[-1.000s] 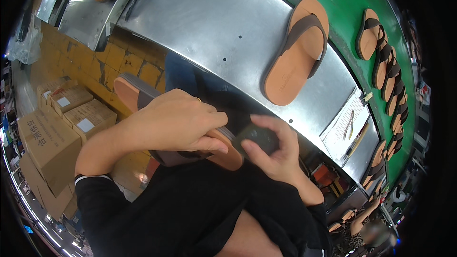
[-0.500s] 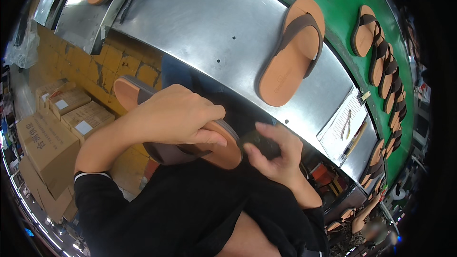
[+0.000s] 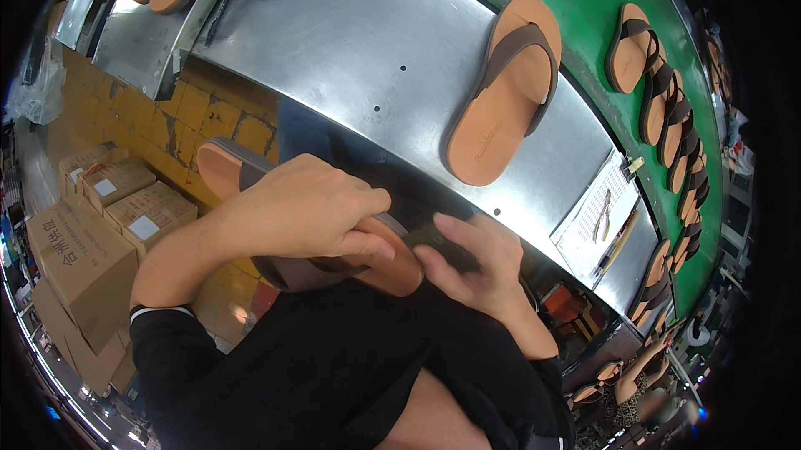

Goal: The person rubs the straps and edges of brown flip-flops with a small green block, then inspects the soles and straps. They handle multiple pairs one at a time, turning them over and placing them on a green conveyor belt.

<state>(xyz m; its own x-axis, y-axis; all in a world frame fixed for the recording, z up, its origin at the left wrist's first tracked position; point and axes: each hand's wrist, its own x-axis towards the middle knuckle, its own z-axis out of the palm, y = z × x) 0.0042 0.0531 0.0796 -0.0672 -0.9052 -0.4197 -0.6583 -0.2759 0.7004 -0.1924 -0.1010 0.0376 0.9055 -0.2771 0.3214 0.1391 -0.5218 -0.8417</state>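
Observation:
My left hand (image 3: 321,208) is closed around a tan-soled sandal (image 3: 400,271) with a brown strap, its thumb pressed on the footbed near one end. The sandal's other end juts out past my wrist on the left. At the near right end of the sole, my right hand (image 3: 480,262) is curled, its thumb tip at the sole's edge. A dark, flat-looking patch shows between that thumb and forefinger; what it is I cannot make out. A matching sandal (image 3: 492,129) lies footbed up on the metal table (image 3: 334,25) beyond my hands.
A green belt (image 3: 584,16) runs beyond the table, carrying a row of sandals (image 3: 659,104). A paper sheet (image 3: 588,225) with pliers (image 3: 602,216) lies at the table's right. Cardboard boxes (image 3: 88,258) stand low on the left. Another person's arm (image 3: 638,371) shows at lower right.
My right hand has moved slightly left, bringing its thumb up to the sandal's edge. The left hand keeps its hold, and the whole view has shifted a little.

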